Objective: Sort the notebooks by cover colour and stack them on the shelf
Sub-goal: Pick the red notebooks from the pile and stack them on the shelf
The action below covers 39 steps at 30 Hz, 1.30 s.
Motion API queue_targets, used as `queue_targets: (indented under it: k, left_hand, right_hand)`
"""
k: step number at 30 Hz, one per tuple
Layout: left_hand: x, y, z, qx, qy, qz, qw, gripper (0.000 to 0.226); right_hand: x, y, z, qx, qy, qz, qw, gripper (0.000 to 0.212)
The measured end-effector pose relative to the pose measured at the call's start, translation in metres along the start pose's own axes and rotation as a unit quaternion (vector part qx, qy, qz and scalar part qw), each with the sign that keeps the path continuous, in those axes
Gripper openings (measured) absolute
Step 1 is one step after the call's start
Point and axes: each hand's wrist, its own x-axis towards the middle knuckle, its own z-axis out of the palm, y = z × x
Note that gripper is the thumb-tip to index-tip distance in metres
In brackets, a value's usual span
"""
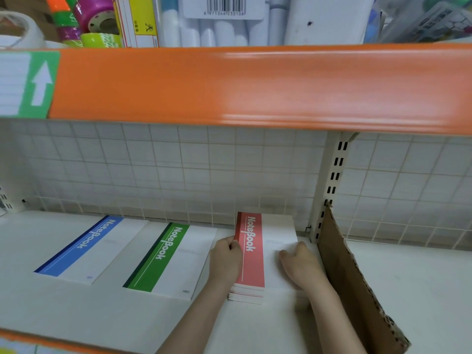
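Squaring up the red stack [251, 254], you have your left hand [224, 260] curled around its spine edge and your right hand [298, 264] resting on the white cover with fingers bent and close together. Left of the red stack lies the green notebook [168, 259], and further left the blue notebook [89, 247], all on the white shelf [76, 310]. Sorting looks nearly done; I see no loose notebooks left.

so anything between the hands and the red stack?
Nothing visible. The left hand grips the red stack's left edge, the right hand rests on its white cover. It already sits on the shelf.
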Motion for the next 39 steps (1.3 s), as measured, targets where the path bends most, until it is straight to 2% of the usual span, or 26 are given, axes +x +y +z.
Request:
queue_targets:
  k: [5, 8, 11, 16, 24, 29, 33, 39]
  left_hand:
    - [0.003, -0.002, -0.013, -0.010, -0.029, -0.011, 0.999, 0.036]
    - [0.006, -0.007, -0.036, 0.064, -0.017, 0.038, 0.997, 0.025]
    - [0.009, -0.017, -0.069, 0.141, -0.018, 0.072, 0.987, 0.029]
    - [0.006, -0.034, -0.136, 0.244, 0.022, 0.079, 0.966, 0.028]
    - [-0.003, -0.077, -0.266, 0.277, 0.043, 0.035, 0.959, 0.035]
    - [-0.008, -0.112, -0.342, 0.300, 0.068, 0.022, 0.951, 0.027]
    - [-0.015, -0.142, -0.395, 0.323, 0.093, -0.003, 0.942, 0.034]
    - [-0.036, -0.177, -0.472, 0.344, 0.122, -0.041, 0.930, 0.036]
  right_hand:
    - [-0.001, -0.003, -0.008, -0.013, 0.007, 0.014, 1.000, 0.056]
    - [-0.005, -0.012, -0.009, -0.063, 0.042, 0.005, 0.997, 0.056]
    - [-0.010, -0.030, 0.000, -0.129, 0.086, -0.034, 0.987, 0.058]
    - [-0.016, -0.074, 0.040, -0.186, 0.082, -0.105, 0.974, 0.049]
    - [-0.060, -0.165, 0.152, -0.202, -0.013, -0.243, 0.949, 0.051]
    - [-0.098, -0.216, 0.226, -0.194, -0.094, -0.295, 0.931, 0.061]
    - [-0.127, -0.250, 0.278, -0.199, -0.151, -0.332, 0.910, 0.060]
    - [-0.169, -0.296, 0.347, -0.190, -0.175, -0.379, 0.889, 0.060]
